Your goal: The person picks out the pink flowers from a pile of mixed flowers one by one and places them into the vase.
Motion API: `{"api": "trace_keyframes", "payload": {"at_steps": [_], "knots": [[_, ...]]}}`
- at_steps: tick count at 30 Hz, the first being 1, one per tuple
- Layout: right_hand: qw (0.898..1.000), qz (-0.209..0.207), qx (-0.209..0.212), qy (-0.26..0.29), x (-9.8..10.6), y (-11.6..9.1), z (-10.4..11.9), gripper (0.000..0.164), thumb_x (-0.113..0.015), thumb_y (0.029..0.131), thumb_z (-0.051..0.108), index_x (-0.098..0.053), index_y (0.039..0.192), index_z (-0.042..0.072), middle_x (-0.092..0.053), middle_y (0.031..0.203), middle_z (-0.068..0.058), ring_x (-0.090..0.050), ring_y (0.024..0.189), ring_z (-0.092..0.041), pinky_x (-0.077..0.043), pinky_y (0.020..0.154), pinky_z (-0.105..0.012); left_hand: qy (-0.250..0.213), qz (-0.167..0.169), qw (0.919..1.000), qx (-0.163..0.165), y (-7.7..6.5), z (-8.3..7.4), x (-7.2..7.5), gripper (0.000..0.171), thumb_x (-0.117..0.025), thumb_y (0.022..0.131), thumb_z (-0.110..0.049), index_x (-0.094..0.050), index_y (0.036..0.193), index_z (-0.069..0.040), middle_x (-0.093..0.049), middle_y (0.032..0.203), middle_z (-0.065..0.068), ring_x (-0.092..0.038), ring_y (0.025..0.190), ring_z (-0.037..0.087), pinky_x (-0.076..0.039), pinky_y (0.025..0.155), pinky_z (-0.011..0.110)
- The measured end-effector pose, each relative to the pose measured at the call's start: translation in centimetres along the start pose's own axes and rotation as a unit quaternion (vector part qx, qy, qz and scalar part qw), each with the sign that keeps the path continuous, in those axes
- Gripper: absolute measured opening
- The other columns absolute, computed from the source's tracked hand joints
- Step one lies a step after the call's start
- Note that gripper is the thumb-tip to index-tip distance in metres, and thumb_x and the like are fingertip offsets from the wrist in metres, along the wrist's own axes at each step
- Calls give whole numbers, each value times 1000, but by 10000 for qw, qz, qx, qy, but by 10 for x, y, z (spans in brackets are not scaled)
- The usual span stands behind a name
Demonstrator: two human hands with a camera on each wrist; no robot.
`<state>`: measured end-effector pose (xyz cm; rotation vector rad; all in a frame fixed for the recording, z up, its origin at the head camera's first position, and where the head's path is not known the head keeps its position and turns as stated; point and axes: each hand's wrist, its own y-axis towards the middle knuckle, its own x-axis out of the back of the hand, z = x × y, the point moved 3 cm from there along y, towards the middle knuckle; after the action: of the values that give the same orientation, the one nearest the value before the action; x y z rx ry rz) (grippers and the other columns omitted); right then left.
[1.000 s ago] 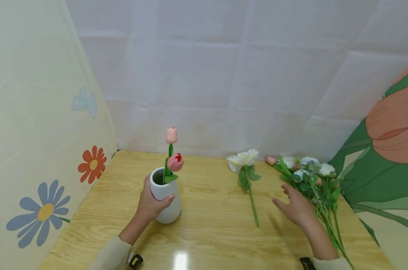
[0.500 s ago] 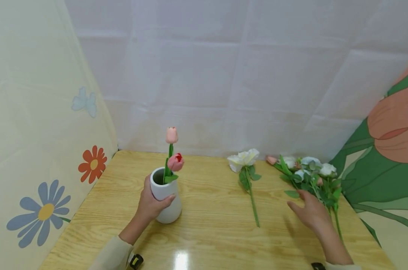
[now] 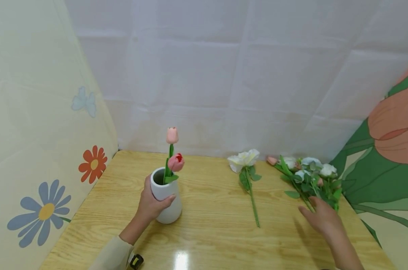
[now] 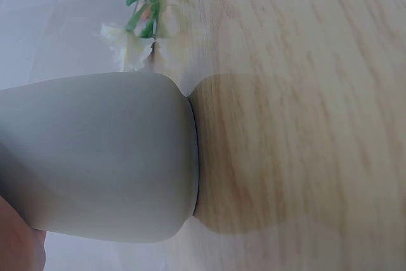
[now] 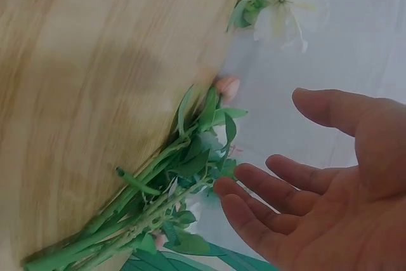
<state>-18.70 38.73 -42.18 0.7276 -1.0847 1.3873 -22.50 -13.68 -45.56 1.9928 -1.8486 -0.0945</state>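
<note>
My left hand grips a white vase around its side, thumb across the front. The vase stands upright on the table, its base flat on the wood in the left wrist view. Two pink tulips rise from its mouth. On the right, my right hand hovers over the stems of a bunch of flowers, white and pale blue blooms with green leaves. In the right wrist view its fingers are spread loosely beside the green stems, with nothing between thumb and fingers.
A single white flower with a long green stem lies between the vase and the bunch. The wooden table meets a pale cloth backdrop behind and printed cloths on both sides.
My right hand has moved right and toward the near side, over the bunch's stems. My left hand and the vase have stayed in place.
</note>
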Motion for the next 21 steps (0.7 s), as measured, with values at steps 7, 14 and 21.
{"api": "trace_keyframes", "payload": {"at_steps": [7,14,21], "knots": [[9997,154,-186,-55,1,0,-17,85,-45,104,52,-32,141,-23,-41,135,-47,-44,118,-64,-43,90,-68,-31,-2,10000,-27,0,-1,0,89,-87,75,-13,-33,146,-4,-59,129,16,-60,106,29,-53,88,45],[9977,463,-492,-71,1,2,-36,91,-49,100,57,-29,142,-22,-41,134,-47,-44,116,-64,-45,86,-65,-22,1,9998,-178,0,0,0,91,-87,74,-11,-33,147,-3,-58,128,16,-59,105,28,-51,86,43],[9957,648,-649,-113,-1,2,-50,93,-50,100,56,-30,139,-26,-38,135,-48,-43,117,-64,-46,87,-64,-12,23,9998,-186,0,0,0,91,-86,74,-11,-32,147,-3,-58,129,15,-59,106,28,-51,86,44]]}}
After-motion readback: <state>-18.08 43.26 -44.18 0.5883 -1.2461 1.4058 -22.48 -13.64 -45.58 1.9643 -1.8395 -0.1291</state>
